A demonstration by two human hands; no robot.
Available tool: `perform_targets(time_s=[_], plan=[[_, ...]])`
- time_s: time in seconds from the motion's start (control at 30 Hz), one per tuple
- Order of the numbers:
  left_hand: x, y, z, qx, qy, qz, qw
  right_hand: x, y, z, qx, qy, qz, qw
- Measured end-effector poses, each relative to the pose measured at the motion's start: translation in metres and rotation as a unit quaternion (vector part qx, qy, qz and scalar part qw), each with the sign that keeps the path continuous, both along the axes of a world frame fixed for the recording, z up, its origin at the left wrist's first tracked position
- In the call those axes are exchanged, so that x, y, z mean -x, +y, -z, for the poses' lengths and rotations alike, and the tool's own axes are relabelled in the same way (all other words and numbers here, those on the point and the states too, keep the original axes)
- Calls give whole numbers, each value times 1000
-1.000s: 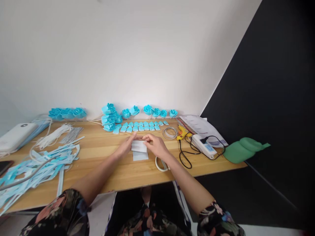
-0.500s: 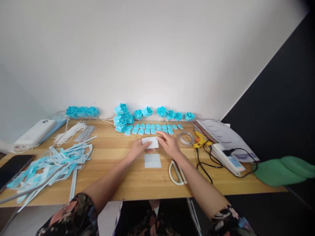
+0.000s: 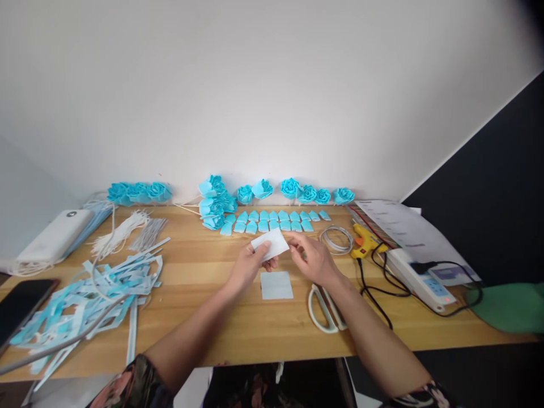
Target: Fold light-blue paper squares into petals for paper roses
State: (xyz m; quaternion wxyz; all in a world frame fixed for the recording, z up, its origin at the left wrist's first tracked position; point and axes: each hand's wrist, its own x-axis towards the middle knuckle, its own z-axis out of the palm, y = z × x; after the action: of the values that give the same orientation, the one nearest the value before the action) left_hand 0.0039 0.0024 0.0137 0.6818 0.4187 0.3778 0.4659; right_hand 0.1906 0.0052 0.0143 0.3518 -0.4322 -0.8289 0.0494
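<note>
In my left hand (image 3: 249, 265) is a small white fabric piece (image 3: 272, 243), pinched with the thumb on top and the fingers underneath. My right hand (image 3: 313, 259) is at the piece's right edge, its index finger and thumb apart and bent; whether a fingertip touches the edge is hard to tell. Below the hands, a pale square fabric piece (image 3: 276, 285) lies flat on the wooden table (image 3: 191, 323). White-handled scissors (image 3: 322, 311) lie partly under my right forearm. Just beyond the hands, blue cut petals (image 3: 262, 216) are laid out in two rows.
Blue fabric roses (image 3: 212, 198) line the wall. On the left are tangled blue strips (image 3: 106, 289), a phone (image 3: 25, 297), a white power bank (image 3: 55, 235) and white cords (image 3: 119, 232). To the right are coiled wire (image 3: 336, 240), a yellow glue gun (image 3: 368, 241) and a power strip (image 3: 419, 277).
The fabric piece has tilted in my left hand and rises higher at its right side. My right hand has drawn back slightly from its edge. The whole view has shifted a little.
</note>
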Motion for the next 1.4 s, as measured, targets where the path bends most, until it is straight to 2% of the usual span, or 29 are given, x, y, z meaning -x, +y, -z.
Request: perform_targets(time_s=[0.17, 0.43, 0.53, 0.63, 0.77, 0.83, 0.93, 1.03, 1.1, 1.2, 1.3, 1.4], plan=[[-3, 0, 3, 6, -4, 26, 1000, -2, 2, -2, -31, -31, 23, 999], [0, 9, 23, -4, 11, -16, 1000, -1, 3, 0, -26, -35, 39, 998], [2, 10, 26, -1, 21, -26, 999, -1, 1, -1, 10, -18, 15, 1000], [3, 10, 24, -15, 28, -26, 999, 0, -1, -3, 87, 32, -14, 996], [1, 8, 23, -48, 83, -15, 995, 6, -4, -2, 150, 84, -41, 984], [-1, 7, 24, -63, 110, -9, 992, 10, -5, 1, 141, 74, -22, 987], [2, 11, 20, -108, 133, -6, 985, 14, -3, 6, 83, 54, 16, 995], [21, 22, 8, -131, 146, -76, 978, 12, -1, 7, 27, 56, 35, 997], [41, 29, -2, -128, 169, -152, 965, 10, -1, 5, 0, 57, 41, 998], [75, 31, -9, -115, 313, -192, 923, 7, -1, 3, -29, 50, 49, 997], [101, 25, -2, -142, 463, -209, 850, 5, -2, 1, -56, 43, 52, 996], [111, 21, 13, -173, 520, -189, 815, 5, -2, 0, -80, 40, 54, 995]])
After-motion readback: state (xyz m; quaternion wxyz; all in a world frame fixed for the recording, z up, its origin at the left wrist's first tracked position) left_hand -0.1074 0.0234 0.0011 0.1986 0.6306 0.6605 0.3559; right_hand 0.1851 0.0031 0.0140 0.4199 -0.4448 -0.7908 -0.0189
